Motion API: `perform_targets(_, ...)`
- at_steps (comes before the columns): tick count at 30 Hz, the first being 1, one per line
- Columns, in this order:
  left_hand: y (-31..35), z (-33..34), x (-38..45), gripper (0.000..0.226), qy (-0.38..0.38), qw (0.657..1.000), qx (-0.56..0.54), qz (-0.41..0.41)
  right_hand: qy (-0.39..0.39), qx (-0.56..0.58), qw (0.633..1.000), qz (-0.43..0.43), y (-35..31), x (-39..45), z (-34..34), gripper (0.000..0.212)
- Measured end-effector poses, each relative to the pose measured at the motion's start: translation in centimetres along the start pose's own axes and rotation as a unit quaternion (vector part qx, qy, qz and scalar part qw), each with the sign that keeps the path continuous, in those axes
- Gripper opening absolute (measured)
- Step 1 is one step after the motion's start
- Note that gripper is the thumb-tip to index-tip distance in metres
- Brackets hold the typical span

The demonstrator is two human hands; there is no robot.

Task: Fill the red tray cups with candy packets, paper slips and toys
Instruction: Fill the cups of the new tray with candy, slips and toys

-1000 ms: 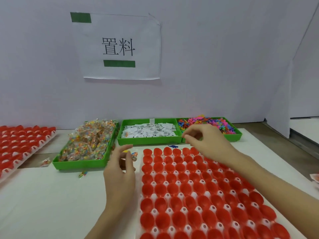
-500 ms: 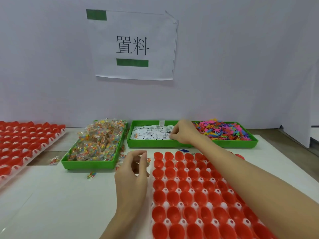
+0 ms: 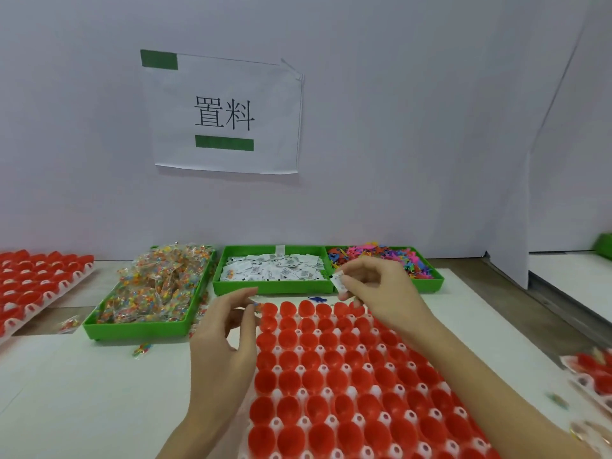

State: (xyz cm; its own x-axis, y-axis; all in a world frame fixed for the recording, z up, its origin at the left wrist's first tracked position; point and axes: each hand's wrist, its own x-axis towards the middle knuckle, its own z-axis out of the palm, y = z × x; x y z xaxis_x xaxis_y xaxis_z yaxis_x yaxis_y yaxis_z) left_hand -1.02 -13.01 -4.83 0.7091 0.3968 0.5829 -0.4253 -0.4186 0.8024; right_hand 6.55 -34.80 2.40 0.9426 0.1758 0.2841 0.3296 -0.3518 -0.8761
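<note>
a: how far along is the filling?

b: barely begun, i'd judge. the red plastic tray of egg-shaped cups in front of the person looks empty in every cup i can see.

a: and the hands?

b: the right hand pinches a small white printed paper slip over the tray's far edge. the left hand pinches a small clear candy packet just beside the far-left corner cup.

a: supplies?

b: three green plastic bins behind the tray: candy packets left, paper slips middle, bright plastic toys right. a small blue toy lies loose on the table.

a: so what's left?

b: nearly everything, all three items in each cup.
</note>
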Motion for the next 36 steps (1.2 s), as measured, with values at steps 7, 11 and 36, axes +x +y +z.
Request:
perform_targets(7, 4.5, -0.4, -1.7, 0.034, -0.101, 0.985, -0.140, 0.013, -0.021, 0.091, 0.996, -0.001, -0.4, -5.7, -1.6, 0.015)
perform_targets(11, 5.5, -0.1, -2.4, 0.025, -0.122, 0.982, -0.141, 0.029, -0.025, 0.089, 0.996, -0.016, -1.1, -4.9, -2.0, 0.013)
perform_targets(36, 5.8, 0.0, -3.1, 0.014, -0.159, 0.981, -0.108, -0.011, -0.136, 0.109, 0.984, 0.042, -2.2, -8.2, -0.6, 0.004)
